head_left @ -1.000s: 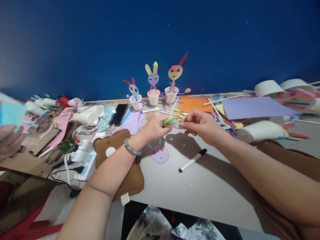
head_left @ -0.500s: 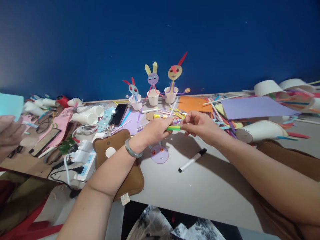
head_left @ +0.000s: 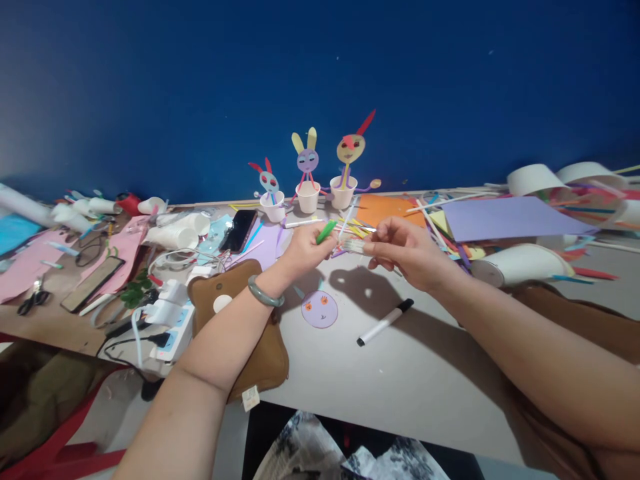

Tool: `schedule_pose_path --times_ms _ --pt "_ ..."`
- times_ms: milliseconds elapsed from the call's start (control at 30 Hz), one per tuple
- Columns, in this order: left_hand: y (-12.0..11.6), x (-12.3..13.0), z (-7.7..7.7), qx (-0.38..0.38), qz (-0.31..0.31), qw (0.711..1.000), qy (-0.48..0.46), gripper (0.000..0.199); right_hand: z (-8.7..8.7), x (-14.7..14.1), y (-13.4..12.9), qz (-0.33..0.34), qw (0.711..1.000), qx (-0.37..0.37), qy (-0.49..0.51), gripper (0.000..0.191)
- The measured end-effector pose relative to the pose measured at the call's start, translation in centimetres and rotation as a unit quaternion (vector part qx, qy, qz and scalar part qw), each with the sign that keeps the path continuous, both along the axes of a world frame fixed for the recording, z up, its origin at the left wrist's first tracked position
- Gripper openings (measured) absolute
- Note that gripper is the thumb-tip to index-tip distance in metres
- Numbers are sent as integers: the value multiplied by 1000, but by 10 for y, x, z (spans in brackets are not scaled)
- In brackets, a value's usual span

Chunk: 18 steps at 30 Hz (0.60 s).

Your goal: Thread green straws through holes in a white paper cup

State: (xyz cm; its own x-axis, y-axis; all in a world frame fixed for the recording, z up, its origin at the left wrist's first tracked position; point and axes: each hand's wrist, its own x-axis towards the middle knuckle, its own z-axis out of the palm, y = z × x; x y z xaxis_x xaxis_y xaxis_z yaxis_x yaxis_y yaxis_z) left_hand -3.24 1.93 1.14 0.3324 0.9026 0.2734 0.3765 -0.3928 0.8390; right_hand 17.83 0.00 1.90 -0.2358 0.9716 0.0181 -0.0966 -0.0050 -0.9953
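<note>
My left hand (head_left: 311, 248) is closed around a slim green stick-like object (head_left: 327, 231), its end pointing up and right. My right hand (head_left: 400, 247) pinches a clear, whitish strip (head_left: 354, 246), too blurred to name. The two hands are close together but apart. Below them on the table lies a round purple paper face (head_left: 320, 309) with orange eyes and pale ears. To its right rests a white marker with black ends (head_left: 385, 323).
Three paper-cup figures (head_left: 308, 198) stand along the blue wall. A brown pouch (head_left: 240, 313) lies under my left forearm, beside a power strip (head_left: 174, 331). Orange paper (head_left: 390, 212), purple paper (head_left: 510, 219), a phone (head_left: 240, 231), scissors (head_left: 34, 297) and paper cups (head_left: 520, 263) crowd the table.
My hands have drawn slightly apart, and the green object has tilted up in my left hand. Another person's hand and the light blue paper have left the far left, uncovering the scissors.
</note>
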Motion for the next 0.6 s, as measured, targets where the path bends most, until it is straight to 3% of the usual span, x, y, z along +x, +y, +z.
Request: schedule_pose_path --times_ms 167,433,600 --pt "-2 2 5 -115 -19 989 -86 33 -1 2 2 -10 1000 -21 18 50" --pt "-6 4 7 -46 -14 998 -37 32 -2 -1 0 -11 1000 -2 -8 49" --pt "-5 6 5 -119 -42 987 -99 35 -7 -1 2 -10 999 14 -35 52"
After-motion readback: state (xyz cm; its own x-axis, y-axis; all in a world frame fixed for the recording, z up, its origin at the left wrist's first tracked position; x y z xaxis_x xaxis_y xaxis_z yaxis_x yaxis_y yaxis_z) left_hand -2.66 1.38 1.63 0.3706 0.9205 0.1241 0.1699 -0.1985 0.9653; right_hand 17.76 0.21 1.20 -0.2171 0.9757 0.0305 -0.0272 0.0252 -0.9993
